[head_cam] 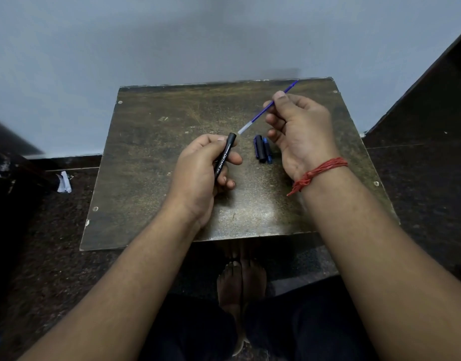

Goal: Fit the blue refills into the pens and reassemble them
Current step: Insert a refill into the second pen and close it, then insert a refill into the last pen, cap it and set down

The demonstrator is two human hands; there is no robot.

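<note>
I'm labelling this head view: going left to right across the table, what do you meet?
Left hand → black pen barrel → pen cap pieces lying on the table → right hand. The blue refill spans too widely to place.

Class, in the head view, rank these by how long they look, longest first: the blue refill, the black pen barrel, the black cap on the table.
1. blue refill, longest, pinched by the right hand.
2. black pen barrel, partly hidden in the left hand.
3. black cap, shortest, on the table.
</note>
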